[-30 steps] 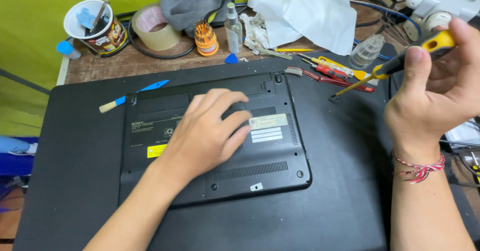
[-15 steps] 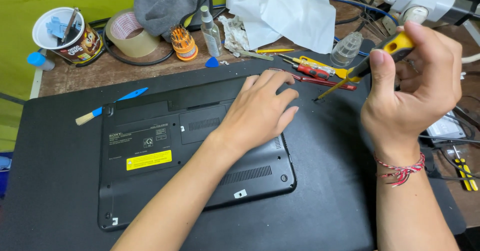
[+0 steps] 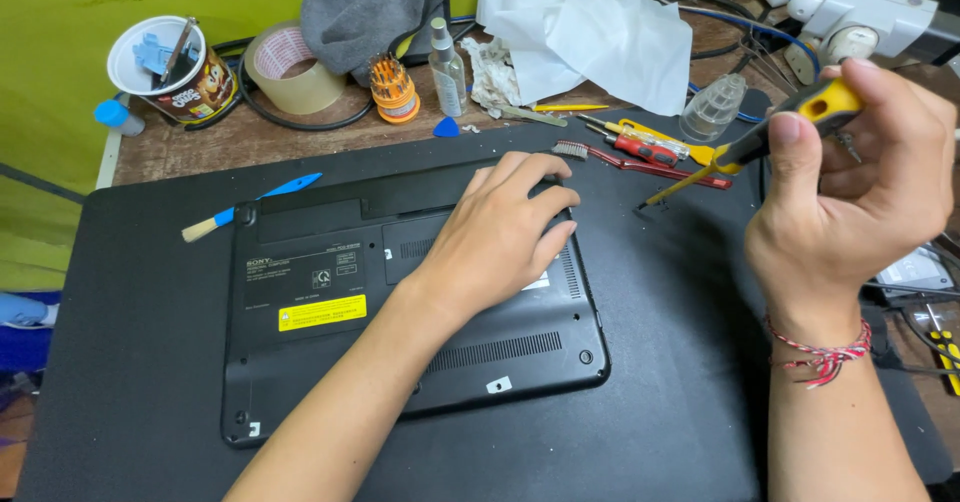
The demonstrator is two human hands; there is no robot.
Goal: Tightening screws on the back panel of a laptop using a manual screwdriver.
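**Left hand flat on laptop base, right hand gripping a screwdriver**

Left hand [image 3: 505,232] lies palm down on the upturned black laptop [image 3: 400,302], fingers spread loosely toward twelve o'clock and holding nothing; it covers the upper right part of the base, near the hinge edge. Right hand [image 3: 850,197], at three o'clock from the laptop and raised off the mat, is curled tight around a yellow-and-black screwdriver [image 3: 750,147], whose thin shaft slants down toward nine o'clock, its tip hanging just beyond the laptop's upper right corner. A red-and-white string bracelet [image 3: 820,352] circles that wrist.

The laptop rests underside up on a black mat [image 3: 130,362] that fills most of the desk. At ten o'clock from the laptop, a small blue-handled brush [image 3: 250,205] lies on the mat's edge. Further back at eleven o'clock stands a paper cup [image 3: 175,67] with tools in it, then a roll of brown tape [image 3: 295,67] and a grey cloth [image 3: 355,12]. At twelve o'clock sit an orange bit holder [image 3: 392,90], a small spray bottle [image 3: 448,67] and a blue pick [image 3: 446,128]. White crumpled paper [image 3: 590,27] lies at one o'clock, with red and yellow screwdrivers [image 3: 650,147] and a clear bottle [image 3: 715,107] just in front of it.
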